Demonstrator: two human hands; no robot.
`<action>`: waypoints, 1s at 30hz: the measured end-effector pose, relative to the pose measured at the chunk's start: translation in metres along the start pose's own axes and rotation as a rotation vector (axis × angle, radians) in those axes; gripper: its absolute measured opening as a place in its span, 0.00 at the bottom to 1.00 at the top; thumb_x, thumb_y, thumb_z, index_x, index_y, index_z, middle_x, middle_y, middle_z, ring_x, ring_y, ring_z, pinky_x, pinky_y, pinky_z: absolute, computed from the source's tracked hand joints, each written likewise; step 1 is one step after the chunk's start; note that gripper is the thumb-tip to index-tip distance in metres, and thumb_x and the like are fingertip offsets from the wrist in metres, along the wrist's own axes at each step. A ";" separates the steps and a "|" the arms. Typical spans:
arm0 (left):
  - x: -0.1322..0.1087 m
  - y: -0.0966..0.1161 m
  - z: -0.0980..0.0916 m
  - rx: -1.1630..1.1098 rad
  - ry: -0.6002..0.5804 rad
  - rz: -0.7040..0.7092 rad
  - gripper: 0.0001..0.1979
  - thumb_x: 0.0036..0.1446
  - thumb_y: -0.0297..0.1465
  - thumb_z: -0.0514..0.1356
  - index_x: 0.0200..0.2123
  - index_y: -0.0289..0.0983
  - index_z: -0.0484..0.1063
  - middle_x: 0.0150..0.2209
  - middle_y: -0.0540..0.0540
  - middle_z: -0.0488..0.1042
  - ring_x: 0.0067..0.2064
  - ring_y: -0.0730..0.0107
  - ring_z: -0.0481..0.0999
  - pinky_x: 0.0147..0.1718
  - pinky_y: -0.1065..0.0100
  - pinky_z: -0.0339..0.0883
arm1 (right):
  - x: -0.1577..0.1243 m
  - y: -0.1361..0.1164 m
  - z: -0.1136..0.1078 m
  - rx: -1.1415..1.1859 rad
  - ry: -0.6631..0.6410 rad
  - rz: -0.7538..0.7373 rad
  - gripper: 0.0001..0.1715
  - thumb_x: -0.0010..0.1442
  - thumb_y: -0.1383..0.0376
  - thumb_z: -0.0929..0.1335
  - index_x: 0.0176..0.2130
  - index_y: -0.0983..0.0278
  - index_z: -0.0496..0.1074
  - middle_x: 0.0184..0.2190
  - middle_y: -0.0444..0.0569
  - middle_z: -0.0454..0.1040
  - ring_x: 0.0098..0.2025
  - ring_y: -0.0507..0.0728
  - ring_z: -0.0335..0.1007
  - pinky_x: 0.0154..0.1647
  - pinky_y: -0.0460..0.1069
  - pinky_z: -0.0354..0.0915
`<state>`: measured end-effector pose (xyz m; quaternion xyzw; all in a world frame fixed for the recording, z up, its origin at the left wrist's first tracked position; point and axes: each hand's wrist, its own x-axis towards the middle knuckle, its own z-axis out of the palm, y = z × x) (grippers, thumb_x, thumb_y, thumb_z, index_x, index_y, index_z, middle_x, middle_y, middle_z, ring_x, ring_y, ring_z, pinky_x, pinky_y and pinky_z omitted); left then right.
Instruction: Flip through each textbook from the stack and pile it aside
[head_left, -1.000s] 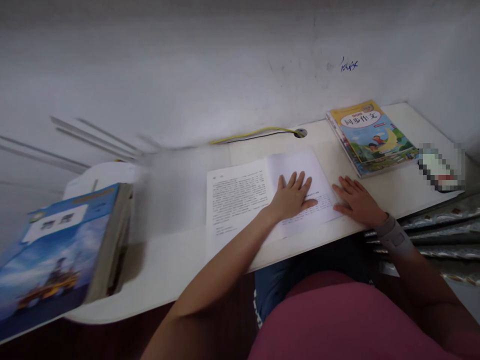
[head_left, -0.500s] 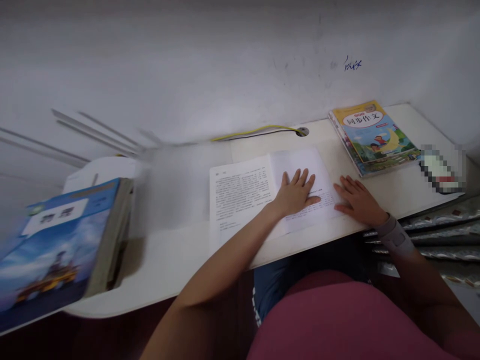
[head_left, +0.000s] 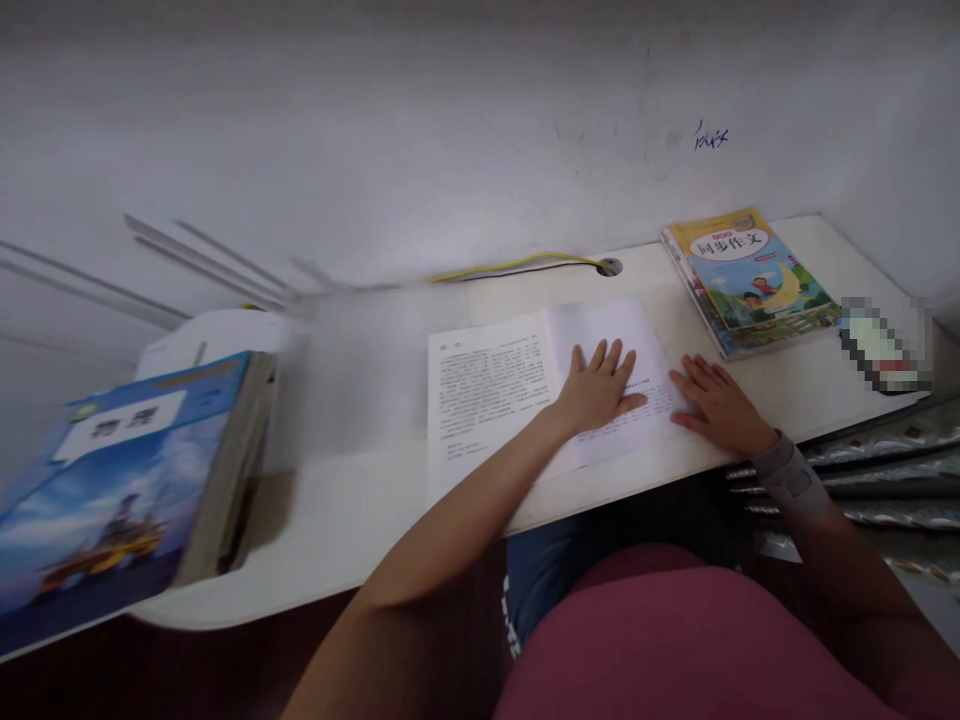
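Note:
An open book (head_left: 487,390) with printed text lies on the white desk (head_left: 352,510) in front of me. My left hand (head_left: 596,392) rests flat on its right-hand page, fingers spread, covering part of the print. Just past the right edge of that page is my right hand (head_left: 724,408), palm down with the fingers stretched out; its fingertips are close to the page edge, and I cannot tell whether they touch it. A grey band circles the right wrist. Neither hand grips anything.
A stack of books (head_left: 127,490) with a blue top cover is at the left. More books (head_left: 754,280), yellow and blue on top, lie at the back right beside a blurred-out phone-like object (head_left: 881,350). A yellow cable (head_left: 525,262) enters a desk hole (head_left: 610,267) along the wall.
The view has shifted slightly, so the desk and books appear a little further right. Both hands keep the same pose on and beside the open book.

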<state>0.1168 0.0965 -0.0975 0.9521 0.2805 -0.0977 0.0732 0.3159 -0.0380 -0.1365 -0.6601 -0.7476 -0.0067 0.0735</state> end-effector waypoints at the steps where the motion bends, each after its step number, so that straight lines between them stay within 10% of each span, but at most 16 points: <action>1: 0.001 0.000 0.000 -0.004 -0.005 0.001 0.40 0.61 0.55 0.40 0.68 0.36 0.42 0.69 0.35 0.40 0.69 0.43 0.39 0.61 0.36 0.37 | 0.000 0.000 0.000 0.003 -0.001 -0.001 0.38 0.64 0.47 0.59 0.64 0.67 0.57 0.66 0.63 0.52 0.68 0.66 0.44 0.63 0.63 0.50; 30: 0.002 0.003 0.000 -0.007 0.001 0.026 0.41 0.61 0.55 0.39 0.68 0.32 0.41 0.69 0.35 0.38 0.69 0.44 0.38 0.61 0.35 0.37 | 0.019 0.008 -0.009 -0.013 -0.152 -0.084 0.41 0.63 0.43 0.57 0.66 0.62 0.54 0.67 0.60 0.49 0.68 0.70 0.42 0.63 0.67 0.47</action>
